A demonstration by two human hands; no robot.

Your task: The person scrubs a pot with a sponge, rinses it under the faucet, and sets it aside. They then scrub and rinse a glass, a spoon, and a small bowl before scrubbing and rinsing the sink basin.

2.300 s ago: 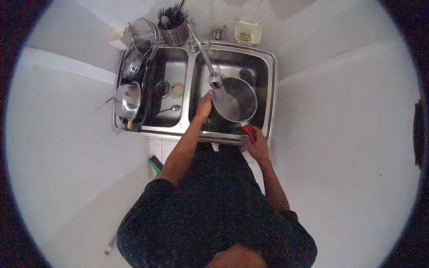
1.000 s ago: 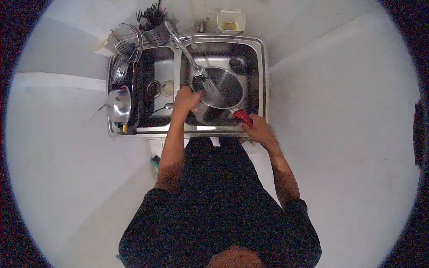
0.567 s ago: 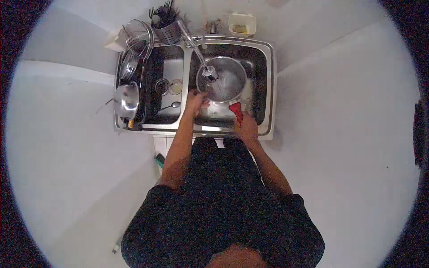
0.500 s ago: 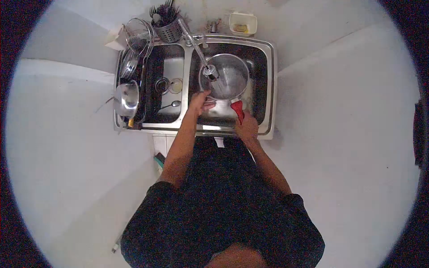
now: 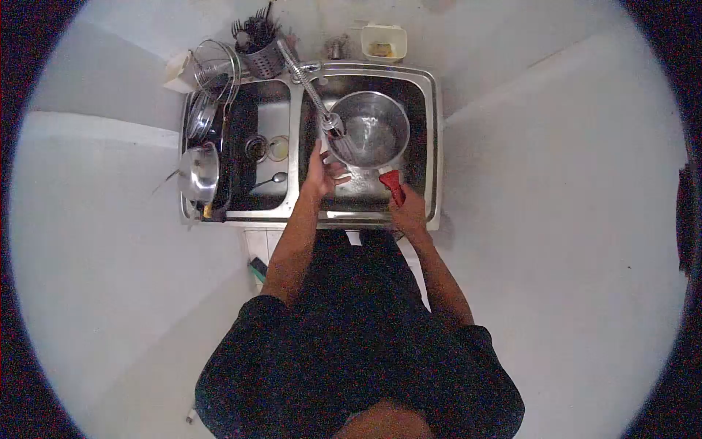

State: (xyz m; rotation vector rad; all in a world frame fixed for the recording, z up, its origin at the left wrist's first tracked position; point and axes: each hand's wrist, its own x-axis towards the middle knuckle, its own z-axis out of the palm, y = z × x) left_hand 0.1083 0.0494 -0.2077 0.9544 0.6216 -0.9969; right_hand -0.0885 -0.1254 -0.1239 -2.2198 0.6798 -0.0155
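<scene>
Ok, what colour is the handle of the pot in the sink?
The handle is mostly red, seen best in the head view.

A kitchen, at the washing-up spot; whether it belongs to a home or a business cannot be told. The steel sink (image 5: 295,146) has two bowls, with a coiled tap (image 5: 311,95) over the right one, where a pot (image 5: 387,121) with a red handle sits. A spoon (image 5: 278,177) lies in the left bowl. Behind stand a perforated holder (image 5: 263,62) full of cutlery (image 5: 254,33) and a pale tub (image 5: 384,33). A metal basin (image 5: 199,175) rests at the left edge.
</scene>
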